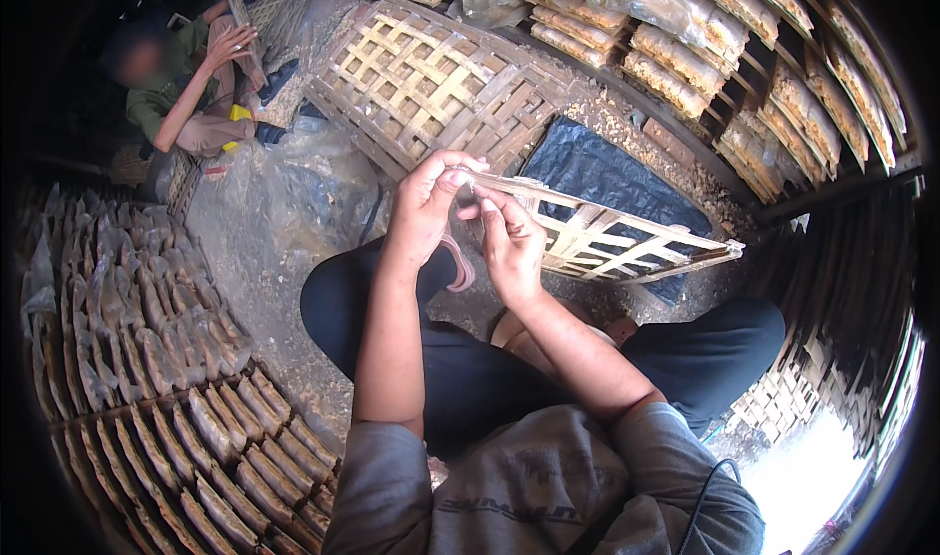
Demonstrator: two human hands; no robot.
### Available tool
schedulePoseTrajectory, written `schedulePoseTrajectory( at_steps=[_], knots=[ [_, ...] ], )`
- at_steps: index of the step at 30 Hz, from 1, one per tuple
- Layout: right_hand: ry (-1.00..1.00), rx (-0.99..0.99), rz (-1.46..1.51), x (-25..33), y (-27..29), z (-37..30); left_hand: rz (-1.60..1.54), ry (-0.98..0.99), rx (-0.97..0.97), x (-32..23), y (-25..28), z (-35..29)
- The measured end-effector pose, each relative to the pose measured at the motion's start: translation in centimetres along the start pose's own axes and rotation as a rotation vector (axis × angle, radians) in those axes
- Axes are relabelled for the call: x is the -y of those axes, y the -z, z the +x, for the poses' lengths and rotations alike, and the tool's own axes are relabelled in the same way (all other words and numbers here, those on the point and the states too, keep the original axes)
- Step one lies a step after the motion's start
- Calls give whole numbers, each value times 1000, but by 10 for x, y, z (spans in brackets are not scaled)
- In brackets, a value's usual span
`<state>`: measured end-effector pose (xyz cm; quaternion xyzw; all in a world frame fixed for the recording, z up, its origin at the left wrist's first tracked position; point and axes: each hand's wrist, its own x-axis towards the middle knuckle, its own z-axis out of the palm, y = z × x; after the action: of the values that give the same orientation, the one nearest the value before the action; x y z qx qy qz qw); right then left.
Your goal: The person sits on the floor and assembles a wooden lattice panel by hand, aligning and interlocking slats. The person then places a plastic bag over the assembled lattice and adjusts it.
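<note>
A woven bamboo lattice panel (586, 230) with a split-bamboo rim slants across in front of me to the right. My left hand (427, 203) is closed round its near left corner, thumb and fingers pressing on the rim. Just to the right, my right hand (511, 247) is closed in a pinch beside that corner. Something thin and pale seems to lie at its fingertips, too small to name. Below my left hand hangs a bundle of pink bands or cord (458, 265), whose upper end is hidden behind the hands.
Beyond lies another bamboo lattice panel (421, 75), with a dark plastic sheet (607, 168) to its right. Racks of crusted slabs (676, 70) stand far right; rows of slabs (211, 438) fill the left. Another person (191, 90) sits far left near clear plastic sheeting (274, 203).
</note>
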<state>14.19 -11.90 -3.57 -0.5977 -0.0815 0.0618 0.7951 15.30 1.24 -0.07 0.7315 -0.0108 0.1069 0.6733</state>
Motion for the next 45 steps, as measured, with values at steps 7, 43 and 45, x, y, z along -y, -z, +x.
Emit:
schedulePoseTrajectory(
  at_steps=[7,43,45],
  knots=[
    [-24,-135,-76,-36,3,-21,51,-20,1,-4,-2,4],
    [241,-133,-544,-9,2,-4,25,15,-16,-6,2,2],
    [285,-138,-484,-2,1,-2,28,32,-8,-9,3,2]
  ],
)
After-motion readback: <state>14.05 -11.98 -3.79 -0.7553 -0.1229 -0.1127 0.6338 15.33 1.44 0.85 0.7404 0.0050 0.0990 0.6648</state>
